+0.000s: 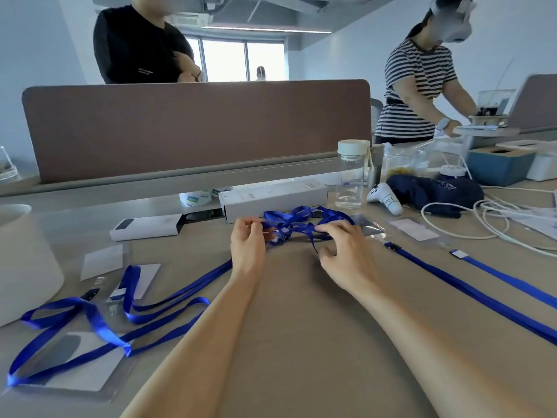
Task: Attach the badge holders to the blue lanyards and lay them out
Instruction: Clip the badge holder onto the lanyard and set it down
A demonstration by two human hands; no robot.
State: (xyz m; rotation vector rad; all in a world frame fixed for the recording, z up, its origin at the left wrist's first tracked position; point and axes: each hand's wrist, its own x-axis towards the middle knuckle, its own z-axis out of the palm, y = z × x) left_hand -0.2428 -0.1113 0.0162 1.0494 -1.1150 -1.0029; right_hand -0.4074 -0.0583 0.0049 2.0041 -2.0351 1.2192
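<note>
Just above the middle of the frame, the left hand (248, 242) has its fingers curled and pinches the left end of a tangle of blue lanyards (301, 221). The right hand (346, 251), just beside it, grips the right side of the same tangle, with its fingers bent over the strands and its thumb under one that drops toward the counter (301, 297). The tangle lies on the counter between and just beyond the two hands, with a clear badge holder (366, 224) touching its right edge.

To the right, a white-card badge holder (414, 229) lies flat. Below it, two straight lanyards (452, 282) run side by side toward the right edge of the frame.

At lower left, looped lanyards (120, 312) sprawl over several flat badge holders (75, 366).

Behind the tangle lies a long white box (271, 197). A white power bank (144, 226) is to its left and a clear water bottle (351, 176) stands to its right. Farther right are a white controller (385, 197), a dark cloth bag (434, 188) and white cables (488, 218).

A brown partition (196, 128) crosses the back. A person in black (141, 46) stands behind it at upper left, and a person in stripes (419, 86) is at upper right.
</note>
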